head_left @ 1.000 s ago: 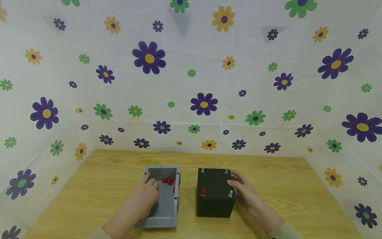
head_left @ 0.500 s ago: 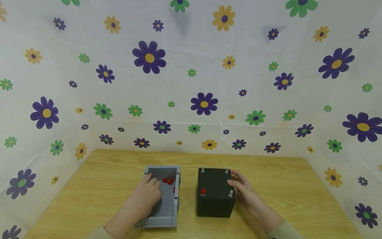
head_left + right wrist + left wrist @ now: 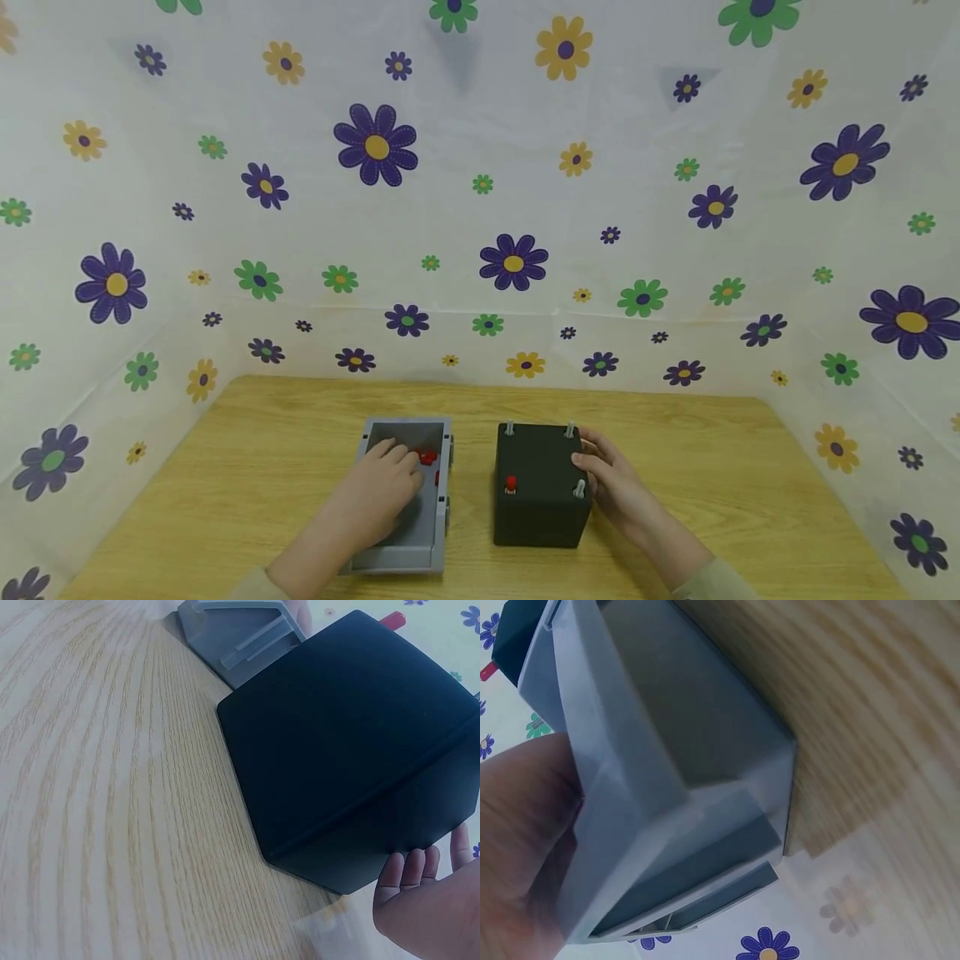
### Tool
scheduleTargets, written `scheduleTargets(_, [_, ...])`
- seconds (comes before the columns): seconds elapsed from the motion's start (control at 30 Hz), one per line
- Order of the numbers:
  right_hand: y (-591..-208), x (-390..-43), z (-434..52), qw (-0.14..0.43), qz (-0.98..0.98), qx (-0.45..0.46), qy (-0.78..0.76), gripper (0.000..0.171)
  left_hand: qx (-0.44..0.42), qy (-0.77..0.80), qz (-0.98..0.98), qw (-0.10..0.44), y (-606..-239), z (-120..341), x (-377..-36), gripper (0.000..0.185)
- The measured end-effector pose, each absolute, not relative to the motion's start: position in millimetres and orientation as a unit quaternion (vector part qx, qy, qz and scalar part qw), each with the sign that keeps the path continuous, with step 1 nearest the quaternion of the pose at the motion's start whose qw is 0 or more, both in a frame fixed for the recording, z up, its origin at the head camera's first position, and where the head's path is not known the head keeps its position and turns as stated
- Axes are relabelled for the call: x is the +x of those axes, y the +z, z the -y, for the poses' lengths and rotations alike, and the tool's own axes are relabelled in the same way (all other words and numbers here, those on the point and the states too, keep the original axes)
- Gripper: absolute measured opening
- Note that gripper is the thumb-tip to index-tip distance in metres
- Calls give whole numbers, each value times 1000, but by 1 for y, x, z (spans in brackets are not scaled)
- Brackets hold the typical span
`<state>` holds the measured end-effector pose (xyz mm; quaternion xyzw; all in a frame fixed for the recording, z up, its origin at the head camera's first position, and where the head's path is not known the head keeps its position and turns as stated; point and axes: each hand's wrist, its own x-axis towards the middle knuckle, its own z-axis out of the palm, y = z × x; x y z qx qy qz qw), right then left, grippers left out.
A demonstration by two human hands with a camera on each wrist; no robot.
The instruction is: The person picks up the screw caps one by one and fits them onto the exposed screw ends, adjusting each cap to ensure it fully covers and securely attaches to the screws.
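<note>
Left hand point(image 3: 378, 492) reaching into gray tray point(image 3: 442, 533), fingers relaxed at small red pegs point(image 3: 427, 457): light, hard, pinch sideways; right hand point(image 3: 611, 483) steadies black box point(image 3: 536, 500), fingers flat

Worktop point(image 3: 255, 467): pale wood grain, smooth, matt. Grey tray point(image 3: 442, 500): matt plastic, smooth. Black box point(image 3: 536, 508): matt, smooth plastic; metal-looking pins point(image 3: 579, 487) on top. Backdrop point(image 3: 480, 208): flower-printed sheet, faint sheen.

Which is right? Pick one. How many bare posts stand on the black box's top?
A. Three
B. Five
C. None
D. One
A: in the head view the black box shows three bare posts at its corners; the fourth corner carries a red cap.
</note>
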<state>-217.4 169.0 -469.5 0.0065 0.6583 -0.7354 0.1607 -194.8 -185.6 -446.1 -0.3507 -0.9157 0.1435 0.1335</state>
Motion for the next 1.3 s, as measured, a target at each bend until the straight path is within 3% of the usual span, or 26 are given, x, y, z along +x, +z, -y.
scheduleTargets(0.33, [-470, -217, -170, 160, -657, 5, -737, 57, -346, 132, 916, 153, -443, 186, -197, 23])
scheduleTargets(0.8, [-471, -216, -170, 156, -661, 9, -734, 60, -325, 85, 932, 136, -439, 185, -205, 19])
scheduleTargets(1.3, [-471, -218, -169, 158, -658, 7, -736, 61, -346, 44, 924, 154, -433, 187, -208, 19])
